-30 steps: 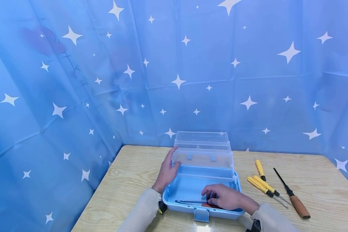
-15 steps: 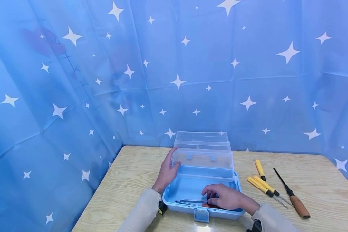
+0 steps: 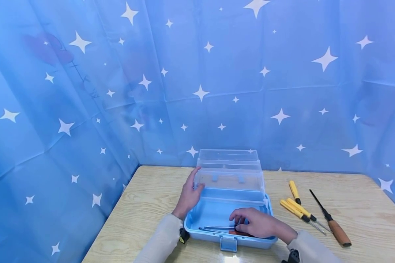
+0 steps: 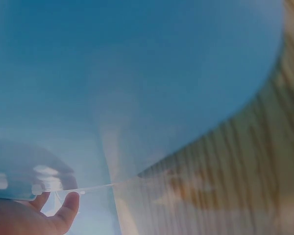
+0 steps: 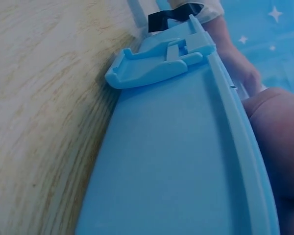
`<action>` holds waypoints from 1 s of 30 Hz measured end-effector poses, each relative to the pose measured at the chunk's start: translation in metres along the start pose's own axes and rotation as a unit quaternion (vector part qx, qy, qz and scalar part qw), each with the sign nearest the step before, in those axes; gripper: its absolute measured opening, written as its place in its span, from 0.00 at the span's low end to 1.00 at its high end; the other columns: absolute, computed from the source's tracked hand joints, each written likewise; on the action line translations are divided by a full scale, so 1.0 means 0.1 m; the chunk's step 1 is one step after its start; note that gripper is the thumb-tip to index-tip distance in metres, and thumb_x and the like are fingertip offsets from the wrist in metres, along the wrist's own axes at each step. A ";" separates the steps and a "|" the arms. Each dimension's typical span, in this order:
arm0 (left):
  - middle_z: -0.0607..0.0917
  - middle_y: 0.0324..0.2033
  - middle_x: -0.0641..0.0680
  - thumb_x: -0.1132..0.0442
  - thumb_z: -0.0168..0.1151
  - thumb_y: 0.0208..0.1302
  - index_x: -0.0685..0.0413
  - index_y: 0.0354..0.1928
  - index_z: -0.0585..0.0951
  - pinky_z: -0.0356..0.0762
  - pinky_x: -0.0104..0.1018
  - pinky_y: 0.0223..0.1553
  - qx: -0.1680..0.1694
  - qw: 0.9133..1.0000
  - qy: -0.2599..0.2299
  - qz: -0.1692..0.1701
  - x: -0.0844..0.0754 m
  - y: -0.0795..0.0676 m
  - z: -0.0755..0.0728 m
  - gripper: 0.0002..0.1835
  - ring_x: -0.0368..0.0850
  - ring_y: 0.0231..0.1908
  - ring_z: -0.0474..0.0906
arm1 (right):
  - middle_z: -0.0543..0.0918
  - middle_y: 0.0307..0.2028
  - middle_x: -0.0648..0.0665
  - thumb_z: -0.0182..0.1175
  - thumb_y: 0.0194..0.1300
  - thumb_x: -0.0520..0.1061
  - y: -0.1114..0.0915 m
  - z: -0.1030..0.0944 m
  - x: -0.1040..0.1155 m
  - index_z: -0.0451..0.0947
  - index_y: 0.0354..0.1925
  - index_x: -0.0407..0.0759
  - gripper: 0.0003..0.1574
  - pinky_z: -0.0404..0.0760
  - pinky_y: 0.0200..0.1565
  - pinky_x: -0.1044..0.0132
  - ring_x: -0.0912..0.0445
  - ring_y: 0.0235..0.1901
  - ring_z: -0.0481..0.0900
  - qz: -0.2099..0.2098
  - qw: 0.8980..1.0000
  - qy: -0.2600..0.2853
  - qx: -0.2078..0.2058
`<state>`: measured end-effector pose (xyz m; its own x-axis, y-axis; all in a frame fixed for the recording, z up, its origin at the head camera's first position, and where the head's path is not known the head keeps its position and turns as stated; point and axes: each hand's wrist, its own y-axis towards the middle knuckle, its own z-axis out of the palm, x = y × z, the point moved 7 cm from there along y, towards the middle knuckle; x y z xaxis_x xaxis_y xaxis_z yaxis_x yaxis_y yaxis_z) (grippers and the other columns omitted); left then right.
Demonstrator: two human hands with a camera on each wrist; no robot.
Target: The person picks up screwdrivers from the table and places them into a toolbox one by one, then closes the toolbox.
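Observation:
A light blue toolbox [image 3: 210,215] with a clear lid [image 3: 228,179] raised at the back stands on the table. My left hand [image 3: 188,195] holds the lid's left edge, thumb in front; in the left wrist view the thumb and a finger close on that clear edge. Inside the toolbox, along its front wall, lie slim-shafted screwdrivers, one with a red-and-black handle [image 3: 240,233]. My right hand [image 3: 258,223] reaches over the front rim, its fingers curled at a dark-handled screwdriver [image 3: 218,227]. The palm hides most of the handles. The right wrist view shows the front wall and latch [image 5: 152,63].
Right of the toolbox lie several yellow-handled screwdrivers [image 3: 294,210] and a brown-handled screwdriver [image 3: 339,232] with a black shaft. The wooden table [image 3: 145,204] meets a blue star-patterned curtain [image 3: 230,80] at the back and left.
Both hands, the toolbox and the tools keep their places. Only the head view has shifted very slightly.

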<state>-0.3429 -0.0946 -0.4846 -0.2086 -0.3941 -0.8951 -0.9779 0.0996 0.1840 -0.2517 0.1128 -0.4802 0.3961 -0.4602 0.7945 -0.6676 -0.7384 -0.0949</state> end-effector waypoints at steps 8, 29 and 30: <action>0.60 0.74 0.41 0.56 0.52 0.75 0.16 0.72 0.58 0.57 0.65 0.69 0.002 1.000 -0.012 -0.007 0.00 0.00 0.00 0.31 0.53 0.74 0.56 | 0.83 0.47 0.47 0.56 0.72 0.41 -0.03 -0.03 0.01 0.77 0.54 0.43 0.14 0.81 0.43 0.65 0.62 0.45 0.80 0.002 1.000 0.004 0.010; 0.60 0.74 0.40 0.56 0.51 0.75 0.14 0.71 0.57 0.58 0.64 0.69 0.003 1.000 -0.006 -0.014 0.02 0.00 0.00 0.31 0.50 0.74 0.57 | 0.83 0.47 0.46 0.57 0.72 0.43 -0.17 -0.13 0.17 0.78 0.52 0.42 0.13 0.82 0.43 0.65 0.63 0.45 0.80 -0.045 0.999 -0.021 -0.008; 0.60 0.74 0.41 0.56 0.51 0.75 0.14 0.71 0.57 0.59 0.64 0.69 0.004 1.000 -0.007 -0.012 0.02 -0.01 0.00 0.31 0.51 0.74 0.57 | 0.83 0.47 0.46 0.57 0.72 0.43 -0.18 -0.13 0.18 0.78 0.53 0.42 0.13 0.82 0.43 0.65 0.63 0.45 0.80 -0.046 0.999 -0.018 -0.007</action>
<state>-0.3427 -0.0949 -0.4863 -0.1857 -0.3833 -0.9048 -0.9822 0.0973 0.1604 -0.2408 0.1244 -0.4560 0.4786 -0.4083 0.7773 -0.6358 -0.7718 -0.0139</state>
